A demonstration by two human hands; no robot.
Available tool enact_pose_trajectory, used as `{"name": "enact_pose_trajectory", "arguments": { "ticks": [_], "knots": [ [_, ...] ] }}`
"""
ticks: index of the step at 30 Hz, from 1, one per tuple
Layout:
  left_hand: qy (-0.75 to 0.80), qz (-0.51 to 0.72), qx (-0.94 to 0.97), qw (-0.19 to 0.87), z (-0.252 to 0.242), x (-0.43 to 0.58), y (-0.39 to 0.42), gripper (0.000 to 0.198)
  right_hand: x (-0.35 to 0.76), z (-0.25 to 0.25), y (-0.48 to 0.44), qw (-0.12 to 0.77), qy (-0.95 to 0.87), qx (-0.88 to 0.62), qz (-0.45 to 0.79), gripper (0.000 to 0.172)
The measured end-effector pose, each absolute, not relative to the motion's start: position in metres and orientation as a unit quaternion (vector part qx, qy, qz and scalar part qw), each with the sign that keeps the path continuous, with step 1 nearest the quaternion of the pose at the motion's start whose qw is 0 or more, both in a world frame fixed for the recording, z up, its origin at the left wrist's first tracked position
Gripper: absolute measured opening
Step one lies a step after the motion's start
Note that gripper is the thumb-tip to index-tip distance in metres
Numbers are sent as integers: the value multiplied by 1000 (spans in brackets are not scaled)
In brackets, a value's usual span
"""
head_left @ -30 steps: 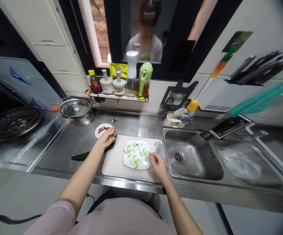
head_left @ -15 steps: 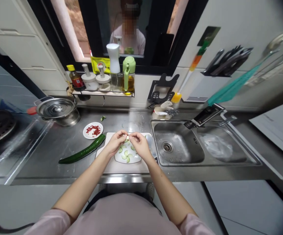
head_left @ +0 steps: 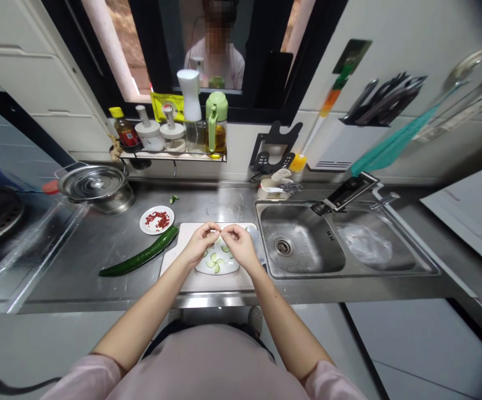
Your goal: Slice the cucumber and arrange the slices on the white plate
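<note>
My left hand and my right hand meet fingertip to fingertip over the far part of a white plate. Both are closed in a pinch; whatever lies between the fingertips is too small and hidden to name. Thin pale-green cucumber slices lie on the plate in fanned groups, partly covered by my hands. Under the plate is a light cutting board. A blade-like grey shape rests at the board's right edge. To the left lie a long green cucumber and a small white dish of chopped red pieces.
A double steel sink with a faucet is at the right, a plastic bag in its right basin. A lidded steel pot stands back left. Seasoning bottles line a wall rack. A green scrap lies behind the dish.
My hands stay over the plate with fingertips pinched, shifting only slightly. The pale bit seen between the fingertips before is less visible now. The whole view has moved slightly.
</note>
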State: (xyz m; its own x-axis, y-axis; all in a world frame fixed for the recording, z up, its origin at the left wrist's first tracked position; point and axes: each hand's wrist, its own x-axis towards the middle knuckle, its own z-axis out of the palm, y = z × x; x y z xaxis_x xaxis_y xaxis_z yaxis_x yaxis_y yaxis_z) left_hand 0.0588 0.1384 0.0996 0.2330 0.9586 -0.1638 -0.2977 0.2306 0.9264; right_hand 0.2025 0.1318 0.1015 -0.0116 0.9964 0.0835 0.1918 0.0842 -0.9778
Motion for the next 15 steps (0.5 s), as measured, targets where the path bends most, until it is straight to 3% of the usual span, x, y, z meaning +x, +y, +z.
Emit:
{"name": "enact_pose_trajectory", "arguments": {
  "ticks": [9,15],
  "knots": [
    [456,463,488,582,98,53,142,31,213,97,130,459,-590,-523,409,19],
    [511,430,546,506,69,45,152,22,243,63,141,408,-625,-562,357,16]
  ]
}}
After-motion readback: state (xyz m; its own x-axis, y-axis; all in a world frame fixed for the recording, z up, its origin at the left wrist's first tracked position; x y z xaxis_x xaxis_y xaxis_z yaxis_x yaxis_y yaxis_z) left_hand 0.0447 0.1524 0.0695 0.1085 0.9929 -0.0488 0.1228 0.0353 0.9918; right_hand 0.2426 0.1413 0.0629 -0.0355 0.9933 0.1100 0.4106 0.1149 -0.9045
